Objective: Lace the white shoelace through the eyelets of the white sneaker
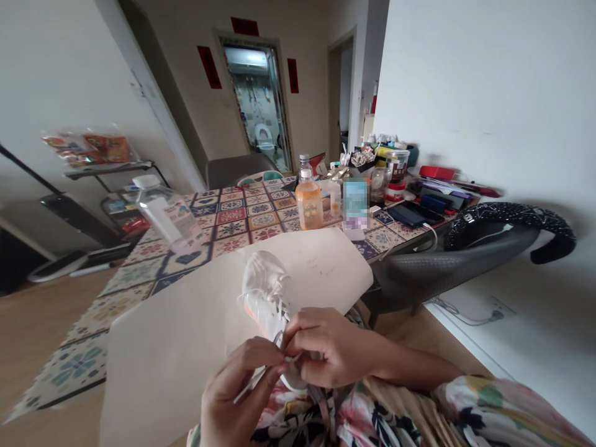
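A white lace-up shoe [264,273] rests on a large white sheet [177,329], its toe pointing away from me and its heel close to my lap. My left hand [242,379] pinches a white shoelace [279,339] between thumb and forefinger, just above the shoe's opening. Right beside it, my right hand [321,347] is closed on the lace as well, with fingertips meeting those of the left. Part of the shoe's heel end is hidden behind my hands.
Beyond the sheet, the patterned tabletop [228,233] holds a clear bottle [167,214], an orange drink bottle [309,202] and a phone [356,202]. Jars and papers crowd the right end. A grey chair [419,273] with a black curved cushion [516,220] stands at right.
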Demonstrator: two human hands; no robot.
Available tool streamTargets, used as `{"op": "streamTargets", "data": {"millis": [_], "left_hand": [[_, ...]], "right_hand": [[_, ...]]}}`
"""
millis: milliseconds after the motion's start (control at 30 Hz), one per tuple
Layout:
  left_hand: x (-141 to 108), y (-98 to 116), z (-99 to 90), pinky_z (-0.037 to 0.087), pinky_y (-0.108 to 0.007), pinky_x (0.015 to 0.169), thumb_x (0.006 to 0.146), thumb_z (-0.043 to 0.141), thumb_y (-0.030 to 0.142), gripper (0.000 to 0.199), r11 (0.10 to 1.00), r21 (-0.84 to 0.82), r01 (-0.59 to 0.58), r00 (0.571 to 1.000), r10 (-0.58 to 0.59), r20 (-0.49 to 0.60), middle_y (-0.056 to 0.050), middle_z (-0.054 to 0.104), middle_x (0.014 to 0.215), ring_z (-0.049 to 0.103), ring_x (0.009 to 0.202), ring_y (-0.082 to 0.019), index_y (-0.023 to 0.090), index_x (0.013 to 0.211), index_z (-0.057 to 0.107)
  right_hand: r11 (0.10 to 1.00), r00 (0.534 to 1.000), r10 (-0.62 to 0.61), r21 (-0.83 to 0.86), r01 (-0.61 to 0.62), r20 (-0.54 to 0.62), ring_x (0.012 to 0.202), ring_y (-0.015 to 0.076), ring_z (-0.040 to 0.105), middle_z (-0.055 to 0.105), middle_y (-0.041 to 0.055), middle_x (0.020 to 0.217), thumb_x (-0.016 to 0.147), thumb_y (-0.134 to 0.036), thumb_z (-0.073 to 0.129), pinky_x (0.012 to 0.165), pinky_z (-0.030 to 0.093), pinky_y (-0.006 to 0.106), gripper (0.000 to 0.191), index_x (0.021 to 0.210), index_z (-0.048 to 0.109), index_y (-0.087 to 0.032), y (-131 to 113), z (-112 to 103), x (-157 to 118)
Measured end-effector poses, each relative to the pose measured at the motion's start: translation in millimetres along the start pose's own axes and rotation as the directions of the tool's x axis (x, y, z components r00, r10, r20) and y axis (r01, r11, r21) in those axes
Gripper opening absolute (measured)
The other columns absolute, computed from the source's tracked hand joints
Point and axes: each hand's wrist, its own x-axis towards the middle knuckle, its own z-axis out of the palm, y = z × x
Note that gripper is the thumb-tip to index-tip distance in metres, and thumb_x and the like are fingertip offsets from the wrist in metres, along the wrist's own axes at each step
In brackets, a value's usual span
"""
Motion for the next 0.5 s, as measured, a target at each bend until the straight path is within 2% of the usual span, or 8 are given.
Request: {"op": "streamTargets", "data": {"millis": [100, 200, 367, 433, 500], "left_hand": [[-0.9, 1.9, 0.7, 0.054, -0.018, 0.063, 0.081, 0.066, 0.005, 0.018, 0.997, -0.060, 0.058, 0.998, -0.058, -0.010, 0.002, 0.069, 0.070, 0.066, 0.066, -0.013, 0.023, 0.080, 0.068], [-3.1, -0.5, 1.0, 0.055, -0.018, 0.062, 0.081, 0.069, 0.009, 0.015, 0.984, -0.119, 0.135, 0.990, -0.139, -0.026, 0.001, 0.069, 0.069, 0.066, 0.065, -0.014, 0.023, 0.078, 0.070], [-8.0, -13.9, -0.7, 0.056, -0.018, 0.061, 0.076, 0.080, 0.023, 0.005, 0.919, -0.218, 0.328, 0.941, -0.339, -0.014, 0.000, 0.071, 0.070, 0.067, 0.065, -0.015, 0.023, 0.076, 0.075], [-8.2, -18.3, -1.4, 0.055, -0.016, 0.059, 0.074, 0.083, 0.031, 0.014, 0.890, -0.283, 0.357, 0.929, -0.370, 0.007, 0.000, 0.069, 0.065, 0.066, 0.062, -0.014, 0.021, 0.070, 0.074], [-6.7, -19.8, -1.8, 0.054, -0.015, 0.060, 0.074, 0.083, 0.037, 0.024, 0.852, -0.350, 0.388, 0.909, -0.417, -0.007, 0.000, 0.068, 0.065, 0.064, 0.062, -0.013, 0.020, 0.063, 0.071]], "right_hand": [[0.999, 0.999, -0.045, -0.028, 0.045, -0.030, 0.087, 0.0157, 0.066, 0.070, 0.0084, 0.096, 0.090, -0.021, 0.057, 0.081, 0.053, 0.025, 0.003, 0.091, 0.059, -0.018, 2.1, 2.0, 0.5], [0.995, 0.990, -0.091, -0.055, 0.085, -0.111, 0.083, 0.0149, 0.066, 0.070, 0.0077, 0.090, 0.097, -0.028, 0.053, 0.076, 0.053, 0.024, 0.011, 0.097, 0.058, -0.018, 3.0, 2.0, 0.7], [0.974, 0.960, -0.214, -0.116, 0.195, -0.179, 0.076, 0.0123, 0.066, 0.071, 0.0053, 0.090, 0.101, -0.028, 0.048, 0.068, 0.049, 0.023, 0.015, 0.099, 0.062, -0.021, 2.4, -0.6, 0.7], [0.982, 0.955, -0.189, -0.033, 0.187, -0.230, 0.078, 0.0124, 0.066, 0.071, 0.0052, 0.091, 0.100, -0.028, 0.050, 0.072, 0.050, 0.024, 0.015, 0.096, 0.064, -0.022, 1.4, -2.6, 1.2], [0.977, 0.953, -0.109, 0.149, 0.155, -0.281, 0.086, 0.0143, 0.066, 0.070, 0.0067, 0.094, 0.099, -0.030, 0.054, 0.080, 0.052, 0.027, 0.016, 0.091, 0.065, -0.022, 0.2, -4.4, 2.3]]}}
